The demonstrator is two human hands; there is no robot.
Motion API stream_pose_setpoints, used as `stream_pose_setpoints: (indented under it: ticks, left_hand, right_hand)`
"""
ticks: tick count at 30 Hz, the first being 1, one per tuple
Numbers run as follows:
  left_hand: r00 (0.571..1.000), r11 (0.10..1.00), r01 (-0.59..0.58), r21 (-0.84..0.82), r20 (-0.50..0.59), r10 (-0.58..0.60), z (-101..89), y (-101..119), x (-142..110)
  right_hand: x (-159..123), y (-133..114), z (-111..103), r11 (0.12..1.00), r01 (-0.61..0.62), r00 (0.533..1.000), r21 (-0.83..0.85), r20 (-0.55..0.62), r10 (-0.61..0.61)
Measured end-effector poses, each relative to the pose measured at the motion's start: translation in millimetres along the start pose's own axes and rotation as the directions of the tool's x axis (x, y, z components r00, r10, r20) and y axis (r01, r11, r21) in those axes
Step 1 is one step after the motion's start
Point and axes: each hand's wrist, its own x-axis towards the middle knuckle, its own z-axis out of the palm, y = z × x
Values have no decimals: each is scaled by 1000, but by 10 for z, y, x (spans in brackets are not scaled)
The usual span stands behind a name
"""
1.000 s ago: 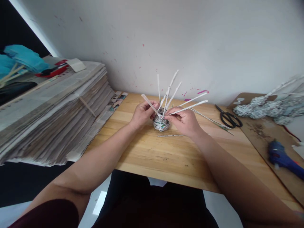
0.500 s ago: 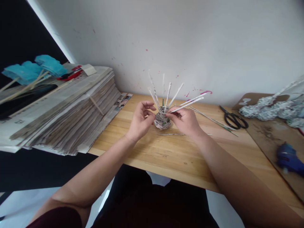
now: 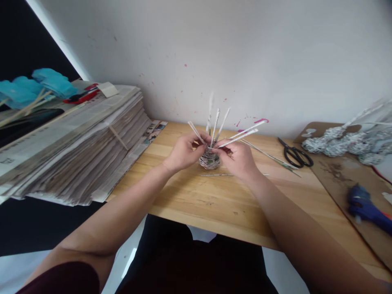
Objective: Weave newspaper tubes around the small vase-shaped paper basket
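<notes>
A small round basket woven from rolled newspaper strips stands on the wooden table between my hands. Several white paper tubes stick up and fan outward from its rim. My left hand is closed at the rim's left side, thumb and fingers pinching a strip there. On the opposite side, my right hand pinches the rim, with two tubes slanting out above its fingers. The fingertips nearly meet at the front of the rim. A thin loose paper stick lies on the table just in front of the basket.
A tall newspaper stack stands left, with blue tissue pieces and a red-handled tool on top. Black scissors and thin sticks lie right. Beyond are woven paper pieces and a blue glue gun on a brown board.
My left hand has moved right from beside the basket to its rim and closed there. The right hand stays at the rim. The whole view has shifted slightly.
</notes>
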Motion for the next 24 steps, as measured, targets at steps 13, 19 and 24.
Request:
stream_pose_setpoints:
  ticks: [13, 19, 24]
  left_hand:
    - [925, 734, -357, 578, 110, 363, -400, 445, 762]
    - [948, 915, -220, 337, 294, 120, -65, 354, 1077]
    - [853, 910, -185, 371, 521, -39, -28, 298, 1138]
  right_hand:
    - [-25, -35, -37, 988, 135, 989, -79, 72, -129]
    - [-41, -27, -20, 983, 159, 984, -89, 90, -151]
    - [-36, -12, -17, 988, 143, 987, -50, 83, -138]
